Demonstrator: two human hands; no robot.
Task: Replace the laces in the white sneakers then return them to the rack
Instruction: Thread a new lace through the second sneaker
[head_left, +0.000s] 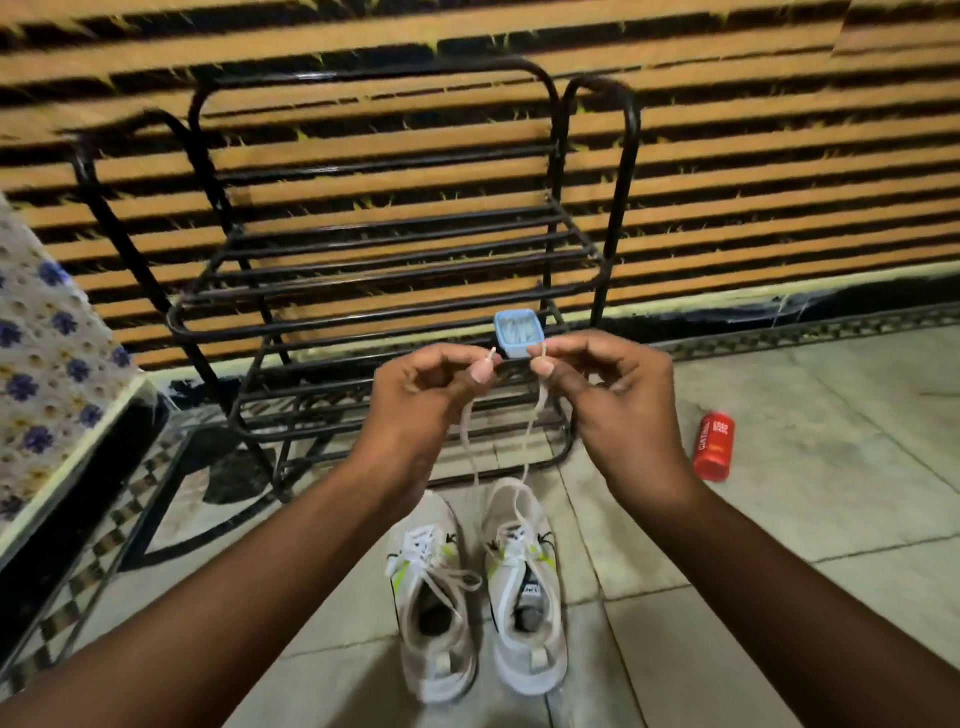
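Note:
Two white sneakers stand side by side on the tiled floor, toes pointing to the rack. The left sneaker (435, 608) is laced with a loose bow. From the right sneaker (524, 587) a white lace (536, 415) rises in two strands. My left hand (426, 395) pinches one lace end, my right hand (608, 384) pinches the other, both held up level in front of the black metal shoe rack (363, 270). A small blue box (515, 332) with white laces inside sits on the rack's lower shelf, just behind my fingers.
A red bottle (714, 446) lies on the floor to the right of the rack. A bed edge with a flowered cloth (47, 364) runs along the left. Behind the rack is a striped wall (779, 156).

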